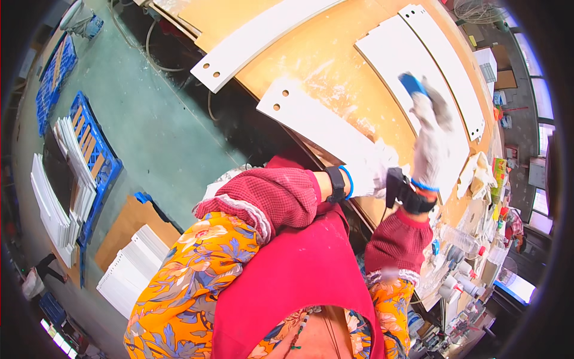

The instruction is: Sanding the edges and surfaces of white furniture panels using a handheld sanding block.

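Observation:
My right hand (431, 140), in a white glove, reaches forward over the table and is closed on a small blue block (411, 83). It is over a wide white panel (397, 57). Beside this lies a narrow curved white strip (442, 57) with holes at both ends. My left hand (375, 170), also gloved, is at the near part of another white panel (299, 116) with two holes at its far-left end. The left fingers blend into the bright white surface, so their grip is unclear.
White dust marks the orange-brown tabletop (335, 69). Another curved white panel (245, 45) overhangs its left edge. Panel stacks (54, 200) and a blue pallet (107, 161) stand on the green floor at left. A cloth (476, 173), bottles (463, 239) and jars crowd the right.

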`<state>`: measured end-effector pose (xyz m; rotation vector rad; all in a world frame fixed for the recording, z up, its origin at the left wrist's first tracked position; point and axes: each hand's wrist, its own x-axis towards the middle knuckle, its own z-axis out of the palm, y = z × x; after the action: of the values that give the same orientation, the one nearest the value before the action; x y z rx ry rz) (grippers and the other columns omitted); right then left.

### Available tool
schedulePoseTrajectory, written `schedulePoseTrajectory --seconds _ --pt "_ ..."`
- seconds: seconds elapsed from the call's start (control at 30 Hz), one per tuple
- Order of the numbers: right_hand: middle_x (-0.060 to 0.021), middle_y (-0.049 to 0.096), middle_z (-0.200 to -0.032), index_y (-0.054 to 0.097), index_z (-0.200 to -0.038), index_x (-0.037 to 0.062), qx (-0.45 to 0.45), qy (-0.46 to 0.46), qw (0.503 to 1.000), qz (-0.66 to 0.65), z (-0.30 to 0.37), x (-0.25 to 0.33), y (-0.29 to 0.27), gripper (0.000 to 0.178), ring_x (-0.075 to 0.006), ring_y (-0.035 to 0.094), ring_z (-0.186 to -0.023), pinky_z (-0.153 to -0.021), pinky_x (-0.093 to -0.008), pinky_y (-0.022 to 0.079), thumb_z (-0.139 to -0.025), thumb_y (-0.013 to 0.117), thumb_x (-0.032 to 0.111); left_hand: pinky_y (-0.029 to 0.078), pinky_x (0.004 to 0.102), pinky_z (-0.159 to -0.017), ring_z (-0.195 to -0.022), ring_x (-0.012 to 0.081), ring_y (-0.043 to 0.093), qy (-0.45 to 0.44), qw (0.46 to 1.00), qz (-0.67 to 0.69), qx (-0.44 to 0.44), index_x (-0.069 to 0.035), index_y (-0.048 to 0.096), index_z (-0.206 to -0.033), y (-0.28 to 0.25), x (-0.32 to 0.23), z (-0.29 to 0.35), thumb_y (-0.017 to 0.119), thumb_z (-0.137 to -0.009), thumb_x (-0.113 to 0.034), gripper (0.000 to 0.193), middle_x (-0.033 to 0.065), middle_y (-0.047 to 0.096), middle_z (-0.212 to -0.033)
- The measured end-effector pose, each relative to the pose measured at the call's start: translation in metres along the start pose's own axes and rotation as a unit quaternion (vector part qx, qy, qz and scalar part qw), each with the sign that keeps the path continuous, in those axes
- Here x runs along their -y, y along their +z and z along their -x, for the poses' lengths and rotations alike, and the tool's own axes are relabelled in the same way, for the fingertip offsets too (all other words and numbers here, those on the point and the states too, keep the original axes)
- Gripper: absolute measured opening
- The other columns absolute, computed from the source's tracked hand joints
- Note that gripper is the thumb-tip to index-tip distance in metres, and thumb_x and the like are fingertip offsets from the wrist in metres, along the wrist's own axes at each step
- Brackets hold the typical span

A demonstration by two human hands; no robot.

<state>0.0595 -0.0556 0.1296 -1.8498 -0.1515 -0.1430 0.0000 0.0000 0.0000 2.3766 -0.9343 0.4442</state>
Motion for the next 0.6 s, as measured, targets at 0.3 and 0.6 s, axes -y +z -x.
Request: schedulePoseTrajectory --seconds 0.3,0.6 --pt "-0.0124 0.059 -0.122 0.056 -0.122 0.0001 -0.216 -0.142 0.959 -0.111 0.051 0.000 -0.142 0.032 -0.0134 0.059 -0.097 -0.076 -0.0242 0.051 -0.092 0.058 0.009 0.048 0.0380 -0.087 -0.099 0.0259 0.062 -0.028 0.993 -0.023 -0.115 -0.009 0.067 -0.109 -0.113 0.133 -0.023 0.067 -0.082 -0.024 0.031 0.0113 0.067 -0.107" --pt "-0.0100 0.058 -0.121 0.052 -0.124 -0.0010 -0.279 0.024 0.950 -0.141 0.118 -0.086 -0.167 0.032 -0.0083 0.056 -0.087 -0.073 -0.0229 0.047 -0.095 0.053 0.011 0.044 0.0474 -0.087 -0.106 0.0331 0.058 -0.534 0.815 -0.225 0.000 -0.013 0.053 -0.116 -0.172 0.245 -0.036 0.060 -0.077 -0.050 0.054 0.0195 0.063 -0.109"
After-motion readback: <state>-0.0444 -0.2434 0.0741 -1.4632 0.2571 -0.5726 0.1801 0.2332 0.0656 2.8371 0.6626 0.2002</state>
